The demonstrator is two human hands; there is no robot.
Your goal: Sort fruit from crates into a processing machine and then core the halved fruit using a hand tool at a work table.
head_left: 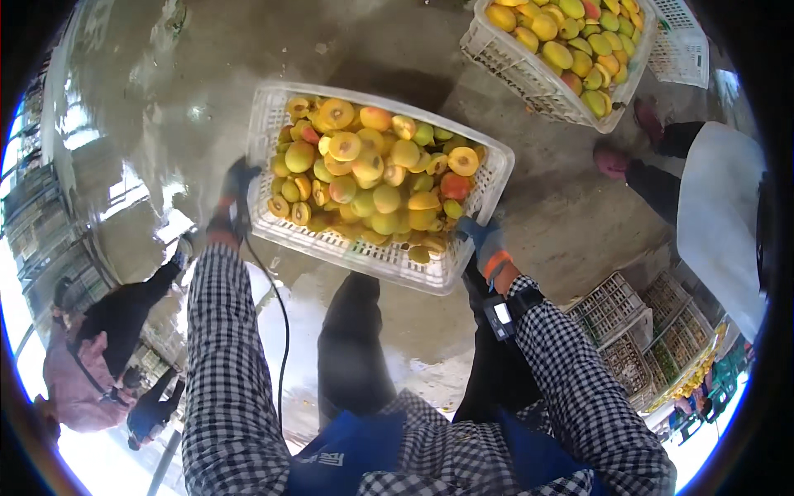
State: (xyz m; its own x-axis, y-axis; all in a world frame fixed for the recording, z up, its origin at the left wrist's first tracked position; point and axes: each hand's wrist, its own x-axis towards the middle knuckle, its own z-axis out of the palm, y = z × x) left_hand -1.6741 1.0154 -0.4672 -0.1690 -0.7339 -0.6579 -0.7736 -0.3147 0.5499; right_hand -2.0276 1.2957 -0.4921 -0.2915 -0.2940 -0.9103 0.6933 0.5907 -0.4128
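Two gloved hands, one loaded crate between them. Left hand (236,192), in a dark glove: grasping the left end of the white crate (495,178), fingers partly hidden. Right hand (486,241), in a blue-grey glove with an orange cuff: grasping the same crate near its closest right corner. Crate position: in front of the person, ahead of the legs, slightly tilted in view; cannot tell whether it touches the floor.

Contents: one heap of fruit (386,198), whole and halved, yellow, green and some reddish; several cut faces turned up. Pieces overlap, so no exact count.

Right forearm: one wrist device (499,317) with a lit face. Left side: one black cable (285,331) hanging by the forearm.

Other crates: one fruit-filled crate (523,76) at far right, one pale crate (682,50) just beside it; several stacked crates (609,307) at lower right, number unclear.

Surface: grey-brown floor (571,211), wet, with bright reflections.

Room: three other people seen, one at right in a white apron (722,211), two at left, one of these in a pink top (70,376).
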